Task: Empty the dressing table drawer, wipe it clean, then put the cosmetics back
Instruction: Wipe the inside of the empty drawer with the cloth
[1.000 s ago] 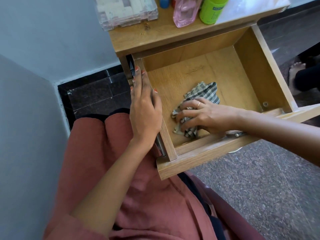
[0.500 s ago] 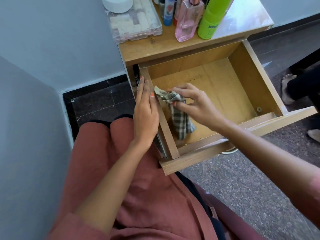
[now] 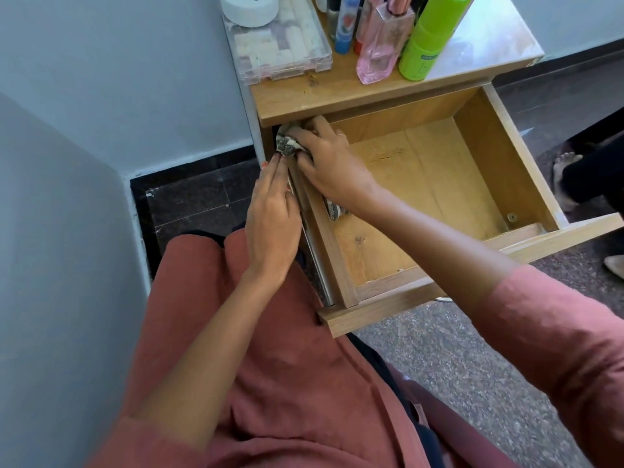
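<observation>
So the drawer (image 3: pixel 516 153) is pulled right out and bare inside, which I'd read as the wiping step. The checked cloth (image 3: pixel 286 145) is bunched at the far end of the drawer's left wall (image 3: pixel 324 231), tucked just under the tabletop (image 3: pixel 489 42) edge, and a loose tail of it hangs down inside the drawer below the wrist. The right hand (image 3: pixel 332 167) has its fingers (image 3: pixel 305 135) curled round the bunch and holds it against the wood. The left hand (image 3: pixel 271 214) lies flat along the outside of that wall, fingers (image 3: pixel 273 170) straight and holding nothing, probably bracing the drawer.

Handling-wise the cloth looks light, soft and floppy. It won't slip, but it'll unravel if you pinch a corner, so I'd grab it as a wad in the palm.

The cosmetics wait up on the tabletop – the pink perfume bottle (image 3: pixel 381 45) looks like glass, so probably heavy-ish, smooth and breakable. I'd take it round the body, not the cap. The green bottle (image 3: pixel 427 38) looks like plastic and should be more forgiving.
</observation>
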Motion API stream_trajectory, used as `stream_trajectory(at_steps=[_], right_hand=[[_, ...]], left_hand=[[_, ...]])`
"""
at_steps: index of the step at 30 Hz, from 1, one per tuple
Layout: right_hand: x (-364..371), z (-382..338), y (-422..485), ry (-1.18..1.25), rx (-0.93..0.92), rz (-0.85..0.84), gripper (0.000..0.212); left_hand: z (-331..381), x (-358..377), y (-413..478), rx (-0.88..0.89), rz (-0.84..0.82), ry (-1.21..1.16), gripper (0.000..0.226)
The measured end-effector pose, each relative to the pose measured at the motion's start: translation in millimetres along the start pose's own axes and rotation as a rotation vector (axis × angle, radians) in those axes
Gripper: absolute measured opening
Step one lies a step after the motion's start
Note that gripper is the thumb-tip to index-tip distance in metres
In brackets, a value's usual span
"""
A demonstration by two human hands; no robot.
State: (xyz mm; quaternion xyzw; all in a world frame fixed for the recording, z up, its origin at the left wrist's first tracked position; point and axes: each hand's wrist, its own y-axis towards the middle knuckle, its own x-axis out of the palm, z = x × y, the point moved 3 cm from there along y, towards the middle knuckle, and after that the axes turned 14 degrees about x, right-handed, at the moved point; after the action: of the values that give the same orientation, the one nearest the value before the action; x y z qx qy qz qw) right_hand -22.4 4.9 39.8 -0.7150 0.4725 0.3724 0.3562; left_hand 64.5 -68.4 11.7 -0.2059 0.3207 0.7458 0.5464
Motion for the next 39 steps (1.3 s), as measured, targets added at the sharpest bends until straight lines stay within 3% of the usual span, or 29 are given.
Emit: stream_trajectory(at_steps=[15, 22, 27, 33, 36, 39], right_hand=[[-11.3, 40.6, -91.7, 0.097, -0.129, -0.379, 0.038], [-26.2, 45.0, -118.1, -0.031, -0.178, -0.613, 0.049], [-34.1, 42.1, -125.0, -0.148, -0.291, -0.733, 0.06], [-45.2, 59.5, -116.4, -0.352, -0.295, -0.806, 0.035], [-52.6, 78.2, -110.0, -0.495, -0.266, -0.813, 0.03], [-54.3, 82.4, -106.2, -0.481, -0.277, -0.804, 0.032]], left_hand=[[3.9, -3.9, -7.1, 0.009, -0.025, 0.015, 0.041], [18.3, 9.6, 1.4, 0.092, -0.068, 0.02, 0.042], [22.4, 24.2, 6.1, 0.055, -0.165, 0.086, 0.053], [27.0, 29.7, 4.2, 0.058, -0.215, 0.139, 0.056], [27.5, 30.7, 3.1, 0.065, -0.204, 0.13, 0.055], [26.6, 31.2, 2.7, 0.074, -0.174, 0.126, 0.054]])
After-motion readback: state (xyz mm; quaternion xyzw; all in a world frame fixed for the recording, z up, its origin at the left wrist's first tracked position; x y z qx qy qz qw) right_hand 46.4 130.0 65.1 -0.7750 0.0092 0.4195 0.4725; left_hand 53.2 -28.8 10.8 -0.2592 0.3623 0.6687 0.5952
